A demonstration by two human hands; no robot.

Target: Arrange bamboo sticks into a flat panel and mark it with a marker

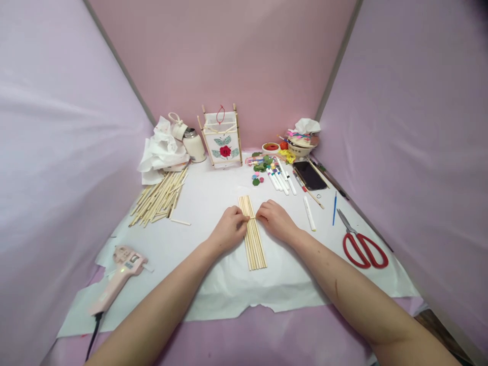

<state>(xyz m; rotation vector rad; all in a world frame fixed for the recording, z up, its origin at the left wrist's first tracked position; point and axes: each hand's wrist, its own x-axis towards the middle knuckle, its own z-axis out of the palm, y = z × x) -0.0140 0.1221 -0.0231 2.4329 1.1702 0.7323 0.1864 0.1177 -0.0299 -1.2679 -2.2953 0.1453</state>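
Observation:
Several thin wooden sticks [256,249] lie side by side in a flat row on the white sheet in front of me. Across them, near the upper middle, sits a short stick [252,218]. My left hand [232,224] is closed, with thumb and fingertips pinching its left end at the row's left edge. From the other side my right hand [276,219] pinches the right end, its fingers curled together. The fingers partly cover the short stick, so little of it shows.
Left lie a pile of sticks [162,198] and a pink glue gun [122,272] with a cord. Red-handled scissors [362,244], a white marker [309,213] and a phone [310,175] lie right. A stick-framed lantern [224,142] stands behind, near a jar [194,146].

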